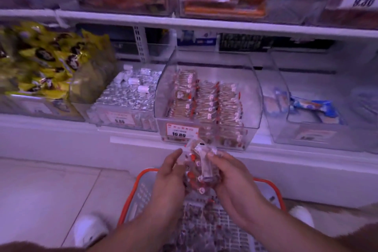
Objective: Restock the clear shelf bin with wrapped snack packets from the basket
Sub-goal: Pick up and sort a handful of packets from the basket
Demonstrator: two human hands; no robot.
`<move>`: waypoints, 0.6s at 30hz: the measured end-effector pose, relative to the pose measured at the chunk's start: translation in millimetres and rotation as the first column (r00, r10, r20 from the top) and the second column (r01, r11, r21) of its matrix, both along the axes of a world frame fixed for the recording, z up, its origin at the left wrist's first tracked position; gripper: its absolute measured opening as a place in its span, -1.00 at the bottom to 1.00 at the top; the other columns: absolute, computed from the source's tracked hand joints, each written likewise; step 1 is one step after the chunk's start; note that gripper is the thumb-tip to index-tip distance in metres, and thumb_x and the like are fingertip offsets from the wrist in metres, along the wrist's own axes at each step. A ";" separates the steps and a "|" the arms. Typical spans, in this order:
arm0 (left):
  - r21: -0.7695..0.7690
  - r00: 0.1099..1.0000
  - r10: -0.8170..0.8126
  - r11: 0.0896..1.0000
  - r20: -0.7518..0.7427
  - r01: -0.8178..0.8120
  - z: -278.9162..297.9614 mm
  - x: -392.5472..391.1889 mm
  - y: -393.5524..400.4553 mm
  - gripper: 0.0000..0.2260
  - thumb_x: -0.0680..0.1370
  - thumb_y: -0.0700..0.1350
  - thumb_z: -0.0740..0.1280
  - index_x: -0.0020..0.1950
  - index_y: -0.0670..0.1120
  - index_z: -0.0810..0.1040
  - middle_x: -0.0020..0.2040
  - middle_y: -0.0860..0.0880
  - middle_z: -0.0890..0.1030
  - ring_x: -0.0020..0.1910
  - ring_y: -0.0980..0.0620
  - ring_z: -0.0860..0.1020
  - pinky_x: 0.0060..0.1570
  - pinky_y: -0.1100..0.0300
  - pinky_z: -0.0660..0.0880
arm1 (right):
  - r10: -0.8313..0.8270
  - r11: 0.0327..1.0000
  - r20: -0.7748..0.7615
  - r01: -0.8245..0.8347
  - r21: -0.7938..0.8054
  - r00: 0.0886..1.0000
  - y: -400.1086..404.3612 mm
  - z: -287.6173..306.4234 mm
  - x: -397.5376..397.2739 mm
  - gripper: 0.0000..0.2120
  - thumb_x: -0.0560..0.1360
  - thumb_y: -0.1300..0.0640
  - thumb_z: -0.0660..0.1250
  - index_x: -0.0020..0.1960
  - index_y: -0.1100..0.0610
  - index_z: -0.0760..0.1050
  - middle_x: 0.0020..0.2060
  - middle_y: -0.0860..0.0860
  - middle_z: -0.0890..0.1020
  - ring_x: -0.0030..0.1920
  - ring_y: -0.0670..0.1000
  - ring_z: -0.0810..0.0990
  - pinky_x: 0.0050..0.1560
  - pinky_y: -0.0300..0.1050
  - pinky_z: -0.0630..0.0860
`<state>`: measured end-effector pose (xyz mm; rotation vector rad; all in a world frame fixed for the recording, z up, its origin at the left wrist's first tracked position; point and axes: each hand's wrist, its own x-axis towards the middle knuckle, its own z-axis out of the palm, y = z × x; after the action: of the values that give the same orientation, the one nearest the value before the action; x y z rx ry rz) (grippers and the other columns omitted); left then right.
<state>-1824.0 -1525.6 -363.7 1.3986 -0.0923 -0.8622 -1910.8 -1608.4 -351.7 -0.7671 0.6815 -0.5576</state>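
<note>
A bunch of packets (197, 172) was gripped between the left hand (169, 176) and right hand (229, 174), above the basket (131, 196), just below the bin (206, 98). Ideally the bunch would be squared first, then laid in matching the existing rows.

The open top of the clear bin (208, 96) at 12 o'clock is left unobstructed between its raised side walls, though packed rows of packets (206, 98) fill its floor. Access from above is limited by the upper shelf (184, 24). Neighbouring bins (122, 100) flank it at 10 and 2 o'clock.
</note>
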 end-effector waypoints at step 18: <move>-0.073 0.915 -0.333 0.943 -0.227 0.325 1.5 16.7 -10.1 -0.65 0.46 -0.31 0.43 0.24 -0.19 0.53 -0.20 -0.15 0.67 -0.47 0.00 0.58 -0.55 0.34 0.37 | -0.156 0.988 -0.219 0.155 -0.020 0.963 -21.1 -5.6 25.6 -0.72 0.53 0.12 0.33 0.13 0.30 0.60 0.02 0.36 0.66 0.04 0.39 0.63 -0.09 0.11 0.54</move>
<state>-1807.3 -1535.7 -362.2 1.2561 -0.1624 -1.2985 -1885.1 -1629.5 -357.2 -0.7887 0.9527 -0.6217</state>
